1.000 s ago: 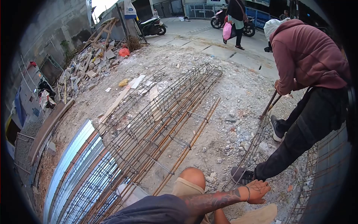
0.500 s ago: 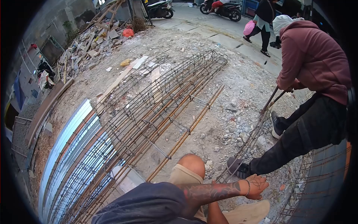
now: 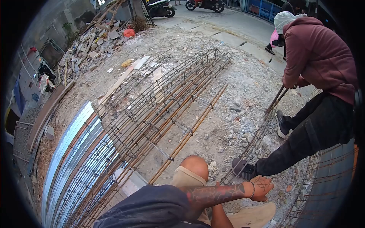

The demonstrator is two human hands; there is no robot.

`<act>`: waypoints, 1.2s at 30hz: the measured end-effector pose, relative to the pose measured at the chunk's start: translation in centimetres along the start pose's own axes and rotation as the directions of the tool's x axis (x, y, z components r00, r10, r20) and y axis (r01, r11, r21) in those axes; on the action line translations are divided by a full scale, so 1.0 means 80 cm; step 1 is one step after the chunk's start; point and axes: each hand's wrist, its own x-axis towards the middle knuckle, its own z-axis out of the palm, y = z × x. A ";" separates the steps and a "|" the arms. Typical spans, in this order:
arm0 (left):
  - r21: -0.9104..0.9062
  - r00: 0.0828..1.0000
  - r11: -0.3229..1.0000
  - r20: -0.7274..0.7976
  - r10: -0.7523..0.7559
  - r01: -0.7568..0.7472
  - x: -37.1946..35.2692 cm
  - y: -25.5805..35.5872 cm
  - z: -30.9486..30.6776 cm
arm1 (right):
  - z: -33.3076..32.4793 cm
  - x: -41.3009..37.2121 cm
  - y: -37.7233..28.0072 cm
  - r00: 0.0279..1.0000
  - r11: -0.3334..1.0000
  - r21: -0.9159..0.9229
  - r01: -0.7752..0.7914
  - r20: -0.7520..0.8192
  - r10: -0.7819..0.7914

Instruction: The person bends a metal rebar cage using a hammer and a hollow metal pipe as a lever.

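My left hand, with a bracelet at the wrist, reaches across to the right over my shin. Its back faces up, the fingers bend loosely downward, and I see nothing in it. Under that forearm rises my right forearm; the right hand is mostly hidden behind the left arm, with one fingertip showing. Just beyond is a bundle of thin steel bars, running up to a co-worker who bends over and grips its far end with both hands. The co-worker's shoe is beside the near end.
A long rebar cage lies on the gravel ahead, with loose rusty bars along its right side. Corrugated metal sheets are at left. Rubble is piled behind. More rebar mesh stands at right. Motorcycles are on the road.
A passer-by with a pink bag has walked right, now partly behind the co-worker. A motorcycle on the road has shifted left in view. My hands stay nearly where they were.
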 end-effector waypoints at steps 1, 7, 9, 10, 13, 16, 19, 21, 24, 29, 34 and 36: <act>0.003 1.000 1.000 -0.001 0.001 -0.001 0.000 0.000 0.000 | 0.001 0.001 -0.002 1.000 1.000 -0.001 0.000 0.001 0.000; 0.008 1.000 1.000 -0.014 0.013 -0.013 0.002 -0.001 -0.002 | 0.001 0.003 -0.003 1.000 1.000 -0.011 0.006 0.007 -0.006; -0.002 1.000 1.000 0.014 0.001 -0.001 0.002 0.000 -0.003 | 0.002 0.002 -0.001 1.000 1.000 -0.011 0.004 0.008 -0.004; 0.001 1.000 1.000 0.008 0.006 -0.006 0.002 0.000 -0.002 | -0.003 -0.002 0.001 1.000 1.000 -0.011 0.002 0.009 -0.002; 0.002 1.000 1.000 0.001 0.008 -0.008 0.002 0.000 -0.001 | -0.005 0.001 0.003 1.000 1.000 -0.015 0.000 0.010 0.000; 0.005 1.000 1.000 0.013 0.004 -0.004 0.002 0.001 -0.003 | -0.008 -0.001 0.006 1.000 1.000 -0.019 0.000 0.012 0.000; 0.002 1.000 1.000 0.022 0.008 -0.008 0.000 0.002 -0.004 | -0.004 0.003 0.005 1.000 1.000 -0.015 0.000 0.013 0.000; -0.004 1.000 1.000 0.014 0.015 -0.015 -0.001 0.002 -0.004 | -0.003 0.004 0.001 1.000 1.000 -0.012 0.002 0.012 -0.002; 0.005 1.000 1.000 0.022 0.018 -0.018 -0.002 0.001 -0.005 | -0.001 0.005 0.001 1.000 1.000 -0.006 0.008 0.007 -0.008; -0.008 0.999 0.999 0.019 0.032 -0.031 -0.005 0.001 -0.008 | -0.007 0.003 0.007 1.000 1.000 -0.003 0.031 -0.003 -0.031; -0.001 0.999 1.000 0.021 0.026 -0.026 -0.005 0.001 -0.008 | -0.011 0.003 0.008 0.999 0.999 -0.014 0.038 0.005 -0.038; -0.003 0.999 1.000 0.027 0.030 -0.030 -0.006 0.002 -0.008 | -0.001 0.005 0.006 0.999 0.999 -0.015 0.035 0.005 -0.035</act>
